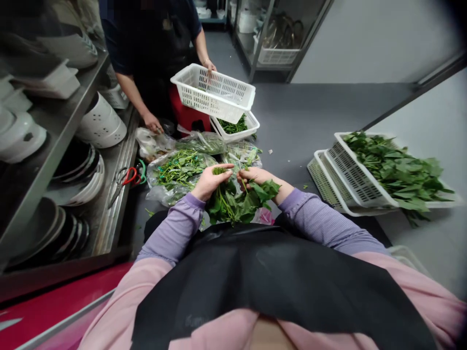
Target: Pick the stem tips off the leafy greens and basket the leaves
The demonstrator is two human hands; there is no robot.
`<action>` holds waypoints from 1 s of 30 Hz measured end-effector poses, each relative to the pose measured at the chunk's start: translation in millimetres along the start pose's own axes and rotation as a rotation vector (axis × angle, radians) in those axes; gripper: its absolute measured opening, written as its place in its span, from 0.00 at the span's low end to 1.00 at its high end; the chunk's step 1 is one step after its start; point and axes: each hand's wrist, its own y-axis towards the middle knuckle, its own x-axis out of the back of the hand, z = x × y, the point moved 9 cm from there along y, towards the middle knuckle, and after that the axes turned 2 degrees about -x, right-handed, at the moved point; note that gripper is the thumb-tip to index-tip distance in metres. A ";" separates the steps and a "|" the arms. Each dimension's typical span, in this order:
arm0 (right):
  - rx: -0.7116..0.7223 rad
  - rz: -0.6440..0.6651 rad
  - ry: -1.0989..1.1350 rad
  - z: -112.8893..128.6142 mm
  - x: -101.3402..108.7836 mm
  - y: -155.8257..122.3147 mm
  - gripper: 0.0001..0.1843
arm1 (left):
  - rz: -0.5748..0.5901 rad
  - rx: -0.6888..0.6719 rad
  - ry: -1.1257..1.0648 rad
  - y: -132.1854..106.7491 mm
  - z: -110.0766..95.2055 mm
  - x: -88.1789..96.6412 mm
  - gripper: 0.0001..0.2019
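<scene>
A bunch of leafy green stems (pixel 228 201) hangs between my two hands, above my lap. My left hand (pixel 212 181) is closed around part of the bunch, thumb stretched along the top. With bent fingers, my right hand (pixel 253 176) pinches a leafy stem on the other side, close to the left fingertips. Just beyond them, plastic bags (pixel 204 142) lie on the floor, and loose green stems (pixel 178 167) spread over the plastic at the left. Pink plastic (pixel 264 216) shows under the right wrist.
Opposite me a co-worker's hand (pixel 209 65) tilts a white basket (pixel 215 95) above another basket of greens (pixel 233 127). Stacked baskets (pixel 365 180) heaped with leaves (pixel 397 170) stand at right. Scissors (pixel 127 177) lie on the left metal shelf (pixel 109 214), beside bowls and plates.
</scene>
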 end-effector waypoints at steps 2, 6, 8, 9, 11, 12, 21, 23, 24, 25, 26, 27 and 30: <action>-0.079 0.052 -0.005 -11.3 -13.9 7.1 0.25 | 0.011 0.054 -0.083 1.1 9.1 -2.2 0.16; -0.095 0.097 -0.006 -15.6 -21.6 10.3 0.23 | -0.009 0.080 -0.140 2.2 17.6 3.4 0.12; -0.099 0.145 -0.058 -16.2 -21.9 6.3 0.21 | -0.030 0.061 -0.127 3.1 15.4 10.8 0.12; -0.098 0.166 -0.098 -16.4 -21.7 4.1 0.20 | -0.051 0.048 -0.113 3.6 13.4 15.7 0.12; -0.076 0.172 -0.192 -15.1 -19.5 2.2 0.17 | -0.113 0.009 -0.054 3.6 7.5 26.1 0.12; -0.052 0.145 -0.239 -12.9 -17.1 3.6 0.15 | -0.149 -0.018 -0.006 2.6 3.7 30.3 0.11; -0.014 -0.573 -0.386 -1.3 51.2 34.9 0.12 | -0.574 -0.235 0.572 -6.3 -25.0 93.1 0.06; 0.040 -0.459 -0.184 -6.3 51.6 38.5 0.13 | -0.785 -0.070 0.616 -4.1 -13.1 140.2 0.07; 0.083 -0.365 -0.099 -5.7 47.9 38.3 0.15 | -0.852 -0.011 0.605 -3.3 -8.2 159.3 0.09; 0.123 -0.276 -0.038 -3.3 43.5 35.8 0.17 | -0.885 0.019 0.561 -2.4 -4.8 173.2 0.10; 0.150 -0.200 -0.002 0.1 39.2 31.9 0.19 | -0.876 0.020 0.485 -0.6 -3.0 180.9 0.11; 0.168 -0.142 0.016 4.7 35.3 27.0 0.21 | -0.814 -0.005 0.384 2.7 -3.2 181.1 0.11; 0.219 -0.069 -0.028 28.7 24.1 11.9 0.21 | -0.419 -0.109 0.037 10.9 -15.1 140.8 0.13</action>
